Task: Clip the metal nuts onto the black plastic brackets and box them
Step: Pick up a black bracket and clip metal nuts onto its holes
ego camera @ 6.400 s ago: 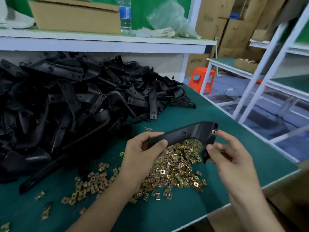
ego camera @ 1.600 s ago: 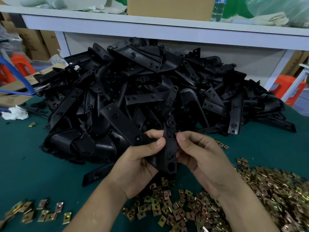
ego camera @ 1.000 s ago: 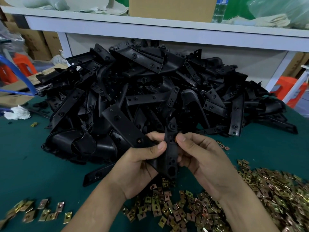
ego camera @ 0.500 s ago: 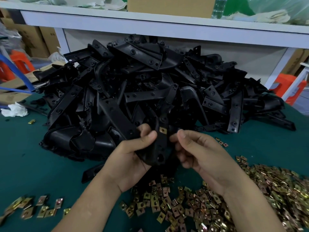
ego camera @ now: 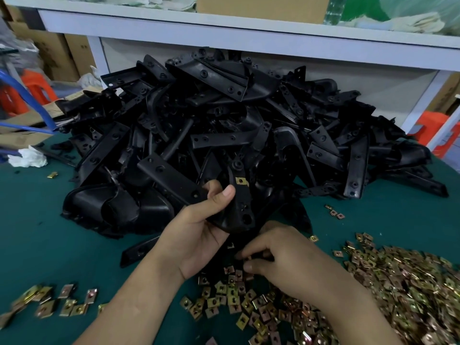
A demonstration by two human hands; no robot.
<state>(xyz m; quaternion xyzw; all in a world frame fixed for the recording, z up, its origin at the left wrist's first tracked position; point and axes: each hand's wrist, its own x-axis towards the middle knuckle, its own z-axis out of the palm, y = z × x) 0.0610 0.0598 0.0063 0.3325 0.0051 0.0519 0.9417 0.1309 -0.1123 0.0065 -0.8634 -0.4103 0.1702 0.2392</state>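
Observation:
My left hand [ego camera: 199, 232] grips a black plastic bracket [ego camera: 240, 205] upright above the green table, thumb across its face. A gold metal nut [ego camera: 241, 181] sits clipped on the bracket's upper part. My right hand [ego camera: 286, 260] is down on the table just below the bracket, fingers curled with their tips among the loose nuts [ego camera: 231, 292]. Whether it pinches a nut I cannot tell. A big heap of black brackets [ego camera: 224, 125] lies behind both hands.
More gold nuts pile up at the right [ego camera: 403, 290], and a few lie at the front left [ego camera: 49, 302]. A white shelf [ego camera: 249, 33] runs above the heap. White rag [ego camera: 27, 158] and cardboard [ego camera: 22, 130] lie at the table's left edge.
My right hand left the bracket and dropped to the loose nuts on the table. The left hand keeps the bracket raised, now with a nut showing on it.

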